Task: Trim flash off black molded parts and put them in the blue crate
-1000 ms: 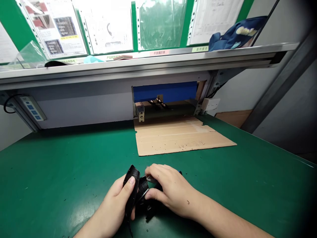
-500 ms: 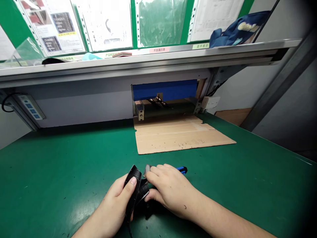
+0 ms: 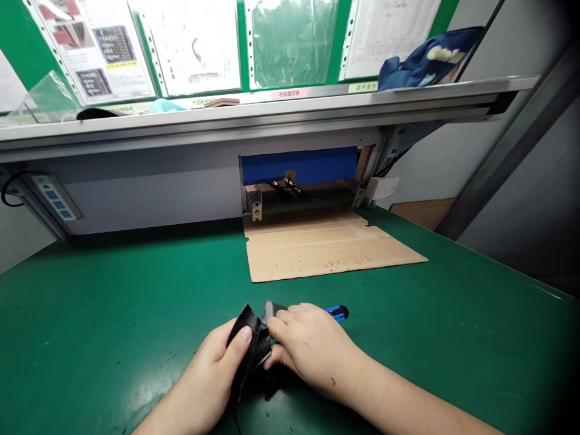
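Above the table [image 3: 136, 290], left fingers [image 3: 238, 348] grip a black part [image 3: 252, 348].

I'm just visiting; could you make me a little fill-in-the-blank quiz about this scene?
1. The left hand grips a ____-coloured part.
2. The right hand holds a tool with a black and ____ end.
3. The cardboard lies on a ____-coloured table.
4. The power strip is on the picture's ____ side.

Missing words: black, blue, green, left.

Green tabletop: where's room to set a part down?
Widest: left of the cardboard sheet and left hand, below the power strip, dark specks aside. Second: right of the sheet and right hand. Crowded: around both hands, with the black part and blue tool.
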A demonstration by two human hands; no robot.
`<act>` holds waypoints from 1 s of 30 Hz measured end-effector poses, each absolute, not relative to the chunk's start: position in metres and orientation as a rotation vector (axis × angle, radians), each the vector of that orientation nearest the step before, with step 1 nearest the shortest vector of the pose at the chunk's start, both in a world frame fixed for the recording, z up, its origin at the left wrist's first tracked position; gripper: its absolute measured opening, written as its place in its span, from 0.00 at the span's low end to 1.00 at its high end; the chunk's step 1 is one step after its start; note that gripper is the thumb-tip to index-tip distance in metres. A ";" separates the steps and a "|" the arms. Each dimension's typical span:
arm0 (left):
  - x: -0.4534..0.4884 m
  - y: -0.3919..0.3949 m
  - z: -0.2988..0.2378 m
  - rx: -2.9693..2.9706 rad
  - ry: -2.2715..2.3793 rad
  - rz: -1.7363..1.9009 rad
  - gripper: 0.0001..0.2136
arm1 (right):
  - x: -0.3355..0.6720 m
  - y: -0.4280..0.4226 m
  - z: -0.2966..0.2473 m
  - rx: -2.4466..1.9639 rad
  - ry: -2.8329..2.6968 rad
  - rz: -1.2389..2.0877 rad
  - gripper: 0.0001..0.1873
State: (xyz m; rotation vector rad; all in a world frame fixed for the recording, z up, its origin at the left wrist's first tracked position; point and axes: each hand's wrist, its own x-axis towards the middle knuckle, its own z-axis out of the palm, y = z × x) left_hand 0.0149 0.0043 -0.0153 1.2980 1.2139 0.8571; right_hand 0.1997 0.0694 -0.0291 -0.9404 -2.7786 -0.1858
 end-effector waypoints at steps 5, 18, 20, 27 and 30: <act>0.015 0.005 -0.014 1.320 1.215 0.832 0.19 | 0.199 0.067 -0.028 -0.983 -2.794 -0.165 0.24; 0.016 0.008 -0.016 1.309 1.258 0.819 0.19 | 0.201 0.067 -0.031 -1.055 -2.795 -0.083 0.26; 0.015 0.009 -0.017 1.311 1.260 0.849 0.19 | 0.200 0.068 -0.032 -1.017 -2.742 -0.109 0.25; 0.014 0.007 -0.019 1.314 1.261 0.866 0.19 | 0.197 0.065 -0.032 -1.001 -2.652 -0.170 0.24; 0.013 0.006 -0.018 1.310 1.277 0.867 0.19 | 0.196 0.065 -0.034 -1.015 -2.639 -0.163 0.25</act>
